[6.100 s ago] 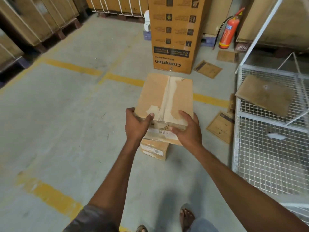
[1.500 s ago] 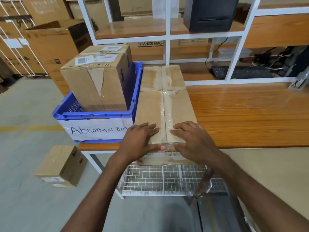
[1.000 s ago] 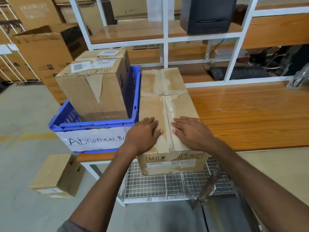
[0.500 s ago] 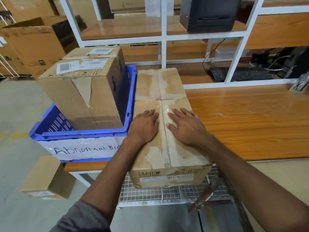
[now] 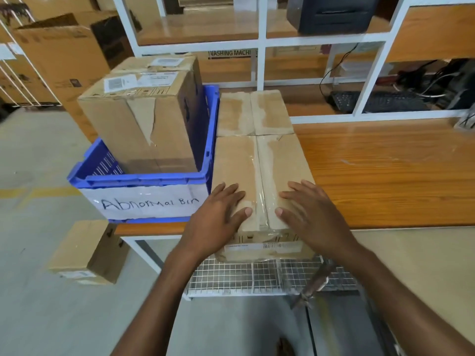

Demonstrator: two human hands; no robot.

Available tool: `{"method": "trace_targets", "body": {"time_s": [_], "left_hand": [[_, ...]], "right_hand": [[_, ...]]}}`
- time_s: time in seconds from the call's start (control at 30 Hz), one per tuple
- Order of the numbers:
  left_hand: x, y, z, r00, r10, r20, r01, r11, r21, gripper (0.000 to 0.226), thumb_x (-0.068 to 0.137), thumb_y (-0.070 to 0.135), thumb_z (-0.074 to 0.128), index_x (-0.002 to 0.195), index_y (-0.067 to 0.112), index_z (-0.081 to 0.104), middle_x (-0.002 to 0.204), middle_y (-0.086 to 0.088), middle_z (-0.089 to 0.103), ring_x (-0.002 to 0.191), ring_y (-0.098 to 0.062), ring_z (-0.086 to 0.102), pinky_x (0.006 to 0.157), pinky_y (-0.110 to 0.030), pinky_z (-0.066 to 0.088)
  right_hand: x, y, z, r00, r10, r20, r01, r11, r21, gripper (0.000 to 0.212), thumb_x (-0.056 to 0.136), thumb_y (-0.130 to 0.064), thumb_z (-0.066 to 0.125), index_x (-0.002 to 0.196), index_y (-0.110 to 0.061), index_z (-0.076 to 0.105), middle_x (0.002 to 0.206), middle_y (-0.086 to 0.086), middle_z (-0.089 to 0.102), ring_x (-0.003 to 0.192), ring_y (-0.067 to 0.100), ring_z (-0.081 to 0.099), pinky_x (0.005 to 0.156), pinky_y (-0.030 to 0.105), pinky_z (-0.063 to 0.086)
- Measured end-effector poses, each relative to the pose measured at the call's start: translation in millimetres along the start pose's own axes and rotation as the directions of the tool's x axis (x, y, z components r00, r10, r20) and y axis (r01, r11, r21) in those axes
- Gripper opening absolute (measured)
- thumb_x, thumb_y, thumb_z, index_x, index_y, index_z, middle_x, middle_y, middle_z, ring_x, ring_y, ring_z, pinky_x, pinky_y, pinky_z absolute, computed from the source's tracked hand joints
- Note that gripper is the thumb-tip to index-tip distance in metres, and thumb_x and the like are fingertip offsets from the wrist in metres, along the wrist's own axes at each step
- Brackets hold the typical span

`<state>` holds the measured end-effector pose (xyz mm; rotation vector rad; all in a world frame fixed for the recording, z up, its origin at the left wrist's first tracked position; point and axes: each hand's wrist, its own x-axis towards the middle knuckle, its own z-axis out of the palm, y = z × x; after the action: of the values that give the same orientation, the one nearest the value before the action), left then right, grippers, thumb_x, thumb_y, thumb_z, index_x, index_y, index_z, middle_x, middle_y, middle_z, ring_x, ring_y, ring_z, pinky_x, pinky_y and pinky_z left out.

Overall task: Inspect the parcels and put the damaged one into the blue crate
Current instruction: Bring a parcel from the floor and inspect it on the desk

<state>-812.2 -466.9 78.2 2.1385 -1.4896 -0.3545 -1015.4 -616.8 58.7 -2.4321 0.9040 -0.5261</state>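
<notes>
1. Left hand (image 5: 218,217) is down flat, fingers straight, on top of the near parcel (image 5: 257,163), just left of its taped seam.
2. Right hand (image 5: 311,214) mirrors it on the other side of the seam, fingers spread and straight. Neither hand is curled round anything.
3. The near parcel sits on the wooden tabletop (image 5: 385,170), with its labelled near end jutting past the front edge and its left side just beside the blue crate (image 5: 144,179).
4. A second parcel (image 5: 254,113) lies directly behind it, end to end.
5. The blue crate, marked "Abnormal Bin", holds a front box (image 5: 138,124) with a peeled strip down its face and a rear box (image 5: 156,64) behind that.
6. Down on the floor (image 5: 38,317), at left, stands a small carton (image 5: 87,250).
</notes>
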Motion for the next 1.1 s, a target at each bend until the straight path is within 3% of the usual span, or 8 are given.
{"method": "trace_targets", "body": {"time_s": [0.17, 0.33, 0.5, 0.57, 0.7, 0.83, 0.97, 1.1], "left_hand": [[-35.5, -14.1, 7.8, 0.995, 0.094, 0.020, -0.092, 0.992, -0.089, 0.091, 0.082, 0.082, 0.057, 0.156, 0.031, 0.047, 0.168, 0.020, 0.024, 0.158, 0.003, 0.002, 0.123, -0.028, 0.018], [-45.7, -23.0, 23.0, 0.983, 0.145, -0.110, -0.157, 0.982, -0.108, 0.063, 0.085, 0.033, 0.084, 0.144, 0.023, 0.063, 0.162, 0.008, 0.043, 0.158, -0.008, 0.017, 0.127, -0.036, 0.028], [-56.0, 1.3, 4.2, 0.969, 0.152, -0.193, -0.182, 0.972, -0.149, 0.045, 0.084, 0.028, 0.087, 0.127, 0.025, 0.075, 0.146, 0.010, 0.062, 0.148, -0.005, 0.040, 0.121, -0.032, 0.038], [-57.6, 16.3, -16.9, 0.957, 0.177, -0.229, -0.209, 0.970, -0.125, 0.039, 0.084, 0.032, 0.086, 0.122, 0.028, 0.076, 0.137, 0.014, 0.067, 0.139, -0.001, 0.050, 0.115, -0.026, 0.042], [-46.5, 50.9, -64.1, 0.946, 0.172, -0.276, -0.212, 0.969, -0.124, 0.034, 0.086, 0.047, 0.080, 0.116, 0.032, 0.077, 0.103, 0.025, 0.072, 0.092, 0.007, 0.064, 0.083, -0.020, 0.051], [-0.9, 63.8, -94.7, 0.926, 0.188, -0.327, -0.224, 0.972, -0.074, 0.032, 0.091, 0.051, 0.075, 0.114, 0.029, 0.078, 0.087, 0.023, 0.071, 0.079, 0.007, 0.065, 0.075, -0.023, 0.054], [42.1, 65.7, -100.6, 0.871, 0.232, -0.433, -0.233, 0.971, 0.050, 0.038, 0.099, 0.041, 0.069, 0.132, 0.022, 0.068, 0.125, 0.004, 0.070, 0.110, -0.010, 0.065, 0.093, -0.035, 0.054], [52.1, 62.1, -93.2, 0.875, 0.304, -0.375, -0.313, 0.949, 0.040, 0.056, 0.096, 0.043, 0.072, 0.145, 0.022, 0.052, 0.168, 0.002, 0.027, 0.151, -0.018, 0.032, 0.116, -0.041, 0.038]], "right_hand": [[-35.5, 11.0, 14.7, 0.991, -0.067, -0.118, 0.068, 0.998, 0.005, 0.067, 0.090, -0.074, 0.056, 0.138, -0.028, 0.065, 0.158, -0.011, 0.046, 0.154, 0.011, 0.025, 0.119, 0.036, 0.026], [-51.6, 15.7, 16.2, 0.986, -0.098, -0.137, 0.110, 0.991, 0.077, 0.065, 0.080, -0.062, 0.076, 0.132, -0.023, 0.070, 0.155, -0.011, 0.050, 0.153, 0.010, 0.031, 0.122, 0.045, 0.034], [-60.0, -3.4, -11.9, 0.966, -0.048, -0.252, 0.110, 0.965, 0.238, 0.056, 0.076, -0.056, 0.079, 0.120, -0.022, 0.077, 0.144, -0.012, 0.061, 0.141, 0.006, 0.049, 0.116, 0.044, 0.044], [-60.7, -14.9, -27.5, 0.941, -0.061, -0.332, 0.147, 0.959, 0.243, 0.050, 0.077, -0.054, 0.081, 0.113, -0.020, 0.079, 0.132, -0.010, 0.069, 0.131, 0.007, 0.059, 0.110, 0.045, 0.050], [-42.3, -40.8, -67.1, 0.915, 0.045, -0.400, 0.094, 0.942, 0.322, 0.048, 0.074, -0.068, 0.080, 0.099, -0.027, 0.079, 0.104, -0.015, 0.075, 0.103, 0.007, 0.070, 0.092, 0.048, 0.058], [-0.7, -56.6, -98.1, 0.902, 0.126, -0.412, -0.009, 0.961, 0.275, 0.048, 0.074, -0.080, 0.071, 0.089, -0.036, 0.077, 0.087, -0.018, 0.076, 0.084, 0.008, 0.072, 0.074, 0.044, 0.060], [46.6, -68.6, -103.3, 0.855, 0.089, -0.511, -0.058, 0.995, 0.076, 0.043, 0.084, -0.073, 0.069, 0.100, -0.033, 0.071, 0.099, -0.016, 0.070, 0.093, 0.008, 0.063, 0.068, 0.030, 0.043], [78.1, -73.6, -100.7, 0.797, 0.080, -0.599, -0.093, 0.996, 0.009, 0.034, 0.090, -0.059, 0.071, 0.106, -0.031, 0.061, 0.106, -0.015, 0.062, 0.100, 0.012, 0.058, 0.075, 0.034, 0.042]]}}
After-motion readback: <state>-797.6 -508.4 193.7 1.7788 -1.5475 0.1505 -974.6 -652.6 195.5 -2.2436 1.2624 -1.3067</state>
